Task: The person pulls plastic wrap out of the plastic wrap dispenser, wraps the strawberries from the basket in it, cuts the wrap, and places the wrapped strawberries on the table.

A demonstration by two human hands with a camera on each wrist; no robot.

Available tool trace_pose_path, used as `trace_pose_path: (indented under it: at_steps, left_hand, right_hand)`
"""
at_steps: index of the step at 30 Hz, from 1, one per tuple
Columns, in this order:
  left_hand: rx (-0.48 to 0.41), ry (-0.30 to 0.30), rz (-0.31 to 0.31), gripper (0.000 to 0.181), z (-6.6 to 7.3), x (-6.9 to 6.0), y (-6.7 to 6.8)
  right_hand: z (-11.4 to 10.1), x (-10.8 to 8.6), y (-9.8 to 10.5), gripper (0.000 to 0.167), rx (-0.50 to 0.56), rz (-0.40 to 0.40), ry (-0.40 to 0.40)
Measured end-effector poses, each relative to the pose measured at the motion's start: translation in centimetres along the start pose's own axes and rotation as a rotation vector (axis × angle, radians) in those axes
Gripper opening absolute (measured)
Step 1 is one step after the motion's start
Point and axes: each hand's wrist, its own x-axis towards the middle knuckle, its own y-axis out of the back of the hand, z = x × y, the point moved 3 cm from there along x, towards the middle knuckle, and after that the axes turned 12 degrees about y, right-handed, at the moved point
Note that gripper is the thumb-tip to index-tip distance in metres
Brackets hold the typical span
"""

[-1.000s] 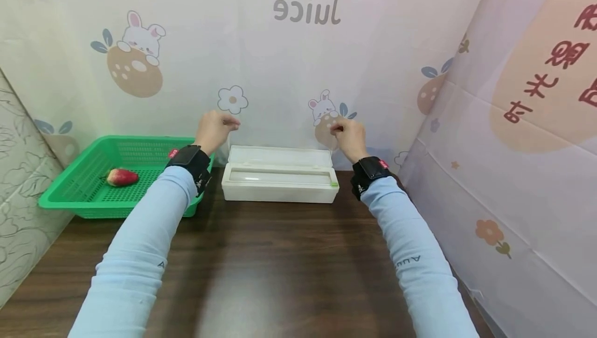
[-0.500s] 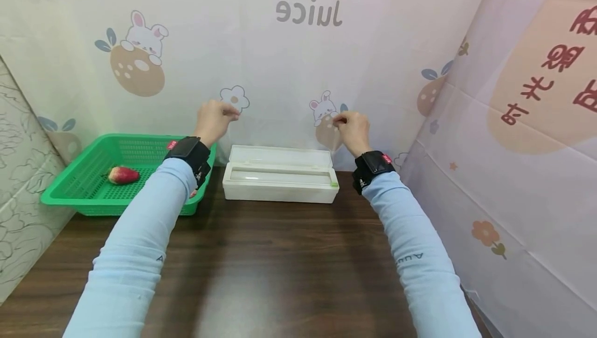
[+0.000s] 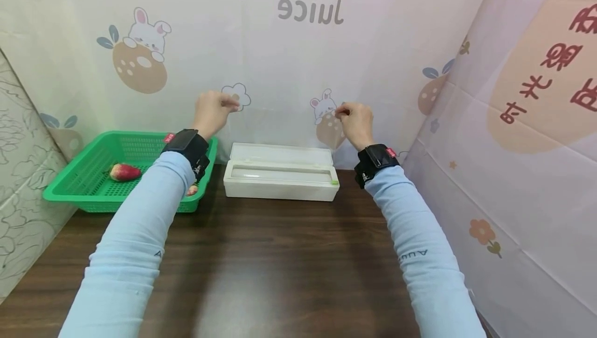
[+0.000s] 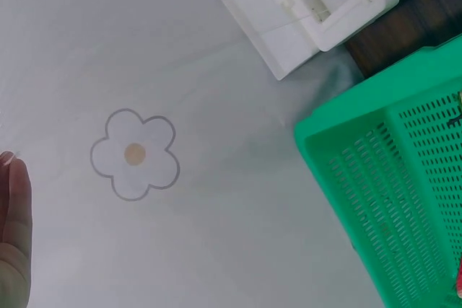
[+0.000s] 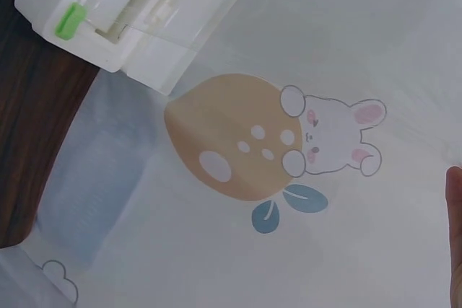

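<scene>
In the head view a white cling film dispenser stands at the back of the table, lid raised. A sheet of clear cling film rises from it, barely visible except for faint creases and sheen in the wrist views. My left hand pinches the sheet's left corner above the dispenser's left end. On the other side, my right hand pinches the right corner at about the same height. A green slider sits at the dispenser's right end. Only fingertips of each hand show in the wrist views.
A green plastic basket stands left of the dispenser. Inside lies a red fruit, and part of another reddish piece shows beside my left forearm. Printed cloth hangs close behind and along both sides of the brown table.
Both hands have risen slightly, the left a little more, still pinching the film. The reddish piece beside my left forearm has come into view. The dispenser has stayed in place.
</scene>
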Motion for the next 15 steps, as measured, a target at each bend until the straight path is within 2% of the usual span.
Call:
trace_pose_path:
  at_steps: [6, 15]
  left_hand:
    - [-0.015, 0.000, -0.004, 0.018, 0.2, 0.0, 0.5]
    - [-0.014, -0.040, -0.006, 0.017, 0.3, -0.6, 1.5]
  right_hand:
    - [-0.5, 0.2, 0.3, 0.011, -0.014, 0.019, -0.001]
    - [-1.5, 0.0, 1.0, 0.011, -0.013, 0.026, 0.000]
